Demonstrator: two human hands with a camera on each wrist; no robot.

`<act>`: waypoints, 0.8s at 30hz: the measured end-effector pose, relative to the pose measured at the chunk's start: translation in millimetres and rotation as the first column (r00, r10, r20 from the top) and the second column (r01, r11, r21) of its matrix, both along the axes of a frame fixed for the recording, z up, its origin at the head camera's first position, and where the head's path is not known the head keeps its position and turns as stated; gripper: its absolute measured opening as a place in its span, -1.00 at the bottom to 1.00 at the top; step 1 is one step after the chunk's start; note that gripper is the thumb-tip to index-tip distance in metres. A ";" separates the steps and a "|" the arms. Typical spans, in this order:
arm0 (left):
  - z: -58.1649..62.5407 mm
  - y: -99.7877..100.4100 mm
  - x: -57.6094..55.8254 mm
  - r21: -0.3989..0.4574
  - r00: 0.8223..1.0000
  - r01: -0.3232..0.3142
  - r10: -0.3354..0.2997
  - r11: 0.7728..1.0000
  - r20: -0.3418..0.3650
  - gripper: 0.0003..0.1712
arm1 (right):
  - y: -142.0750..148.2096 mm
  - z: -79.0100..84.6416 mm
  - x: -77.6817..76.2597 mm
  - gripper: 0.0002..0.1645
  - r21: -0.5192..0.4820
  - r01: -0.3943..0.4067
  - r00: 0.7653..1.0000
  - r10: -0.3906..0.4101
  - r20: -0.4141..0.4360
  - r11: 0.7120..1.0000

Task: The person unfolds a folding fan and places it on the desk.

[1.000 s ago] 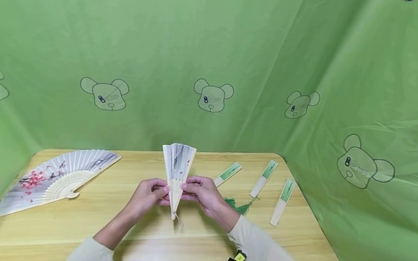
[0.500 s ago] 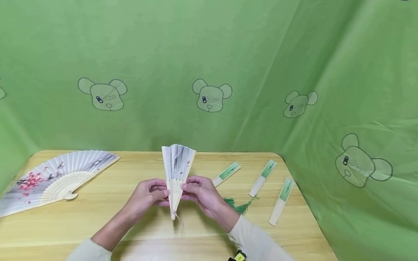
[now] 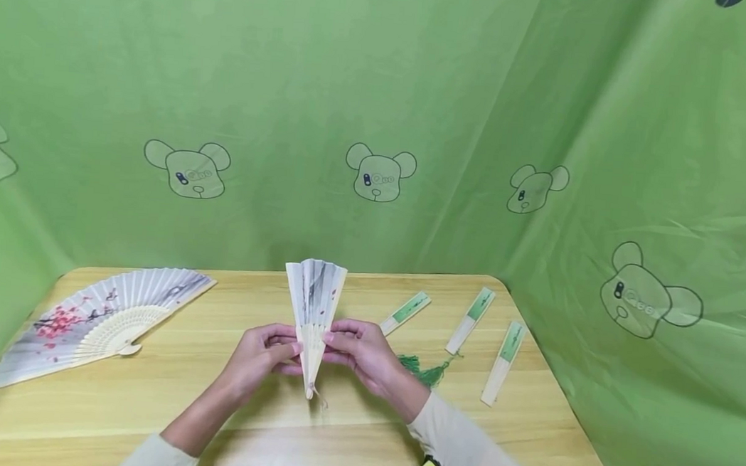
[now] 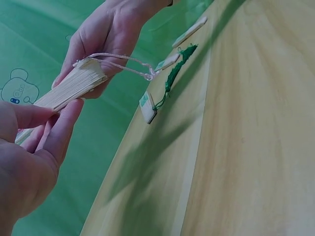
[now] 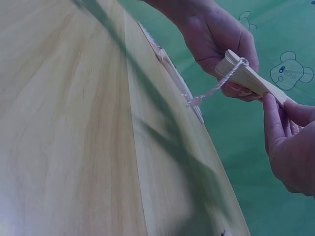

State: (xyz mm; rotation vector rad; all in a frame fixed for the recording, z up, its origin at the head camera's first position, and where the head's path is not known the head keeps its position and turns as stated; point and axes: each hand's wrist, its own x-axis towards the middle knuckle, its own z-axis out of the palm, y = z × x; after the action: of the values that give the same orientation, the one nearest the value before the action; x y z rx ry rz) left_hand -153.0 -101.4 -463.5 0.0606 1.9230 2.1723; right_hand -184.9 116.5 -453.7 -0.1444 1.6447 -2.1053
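Observation:
Between both hands a partly spread folding fan stands upright above the table, its pale ribs converging at the bottom. My left hand pinches the ribs from the left, thumb in front and fingers behind. From the right, my right hand pinches the opposite edge the same way. A thin pale cord loops from the pivot end, also seen as a twisted cord in the right wrist view. On the table's left lies a fully spread fan with pink blossoms.
On the right of the wooden table lie three folded green-and-cream fans: one slanting, one in the middle, one near the edge. A green tassel lies by the right forearm. Green cloth walls the table.
Both hands and the held fan have lowered very slightly in the head view. Their grip and the fan's spread look nearly the same.

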 end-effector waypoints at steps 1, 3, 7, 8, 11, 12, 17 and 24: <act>0.2 0.0 1.1 0.001 1.000 -0.001 0.001 1.000 0.001 -0.55 | 0.1 0.3 0.8 -0.57 0.000 -0.004 1.000 0.004 -0.003 1.000; 0.5 -0.5 3.4 0.000 1.000 -0.001 0.001 1.000 0.004 -0.54 | 0.4 0.7 2.4 -0.56 0.004 -0.012 1.000 0.012 -0.008 1.000; 1.3 -0.4 8.2 0.003 1.000 -0.007 0.007 1.000 0.015 -0.52 | 1.1 1.9 6.7 -0.56 0.019 -0.013 1.000 0.014 -0.009 1.000; 1.7 -0.3 9.4 0.006 1.000 -0.009 0.009 1.000 0.017 -0.52 | 1.0 2.2 7.8 -0.57 0.020 -0.010 1.000 0.010 -0.008 1.000; 2.8 -0.1 13.0 0.015 0.999 -0.021 0.020 1.000 0.027 -0.51 | 0.6 3.2 11.3 -0.59 0.023 0.001 1.000 -0.001 -0.008 1.000; 3.2 -0.1 14.3 0.017 0.999 -0.025 0.025 1.000 0.026 -0.51 | 0.6 3.5 12.4 -0.59 0.025 0.005 1.000 -0.005 -0.009 1.000; 4.0 0.5 20.1 0.021 0.998 -0.053 0.053 0.998 0.036 -0.51 | 0.2 3.6 18.1 -0.62 0.020 0.011 1.000 -0.011 -0.014 1.000; 4.2 1.9 27.8 0.043 0.996 -0.079 0.077 0.996 0.045 -0.52 | -1.7 2.4 25.3 -0.67 0.010 0.026 0.999 -0.025 -0.021 1.000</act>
State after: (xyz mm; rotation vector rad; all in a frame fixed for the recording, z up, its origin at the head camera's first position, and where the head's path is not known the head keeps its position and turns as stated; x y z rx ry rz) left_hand -125.3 -99.5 -459.2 -0.0543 1.8832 2.2472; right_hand -159.6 114.8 -451.3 -0.1438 1.6780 -2.1208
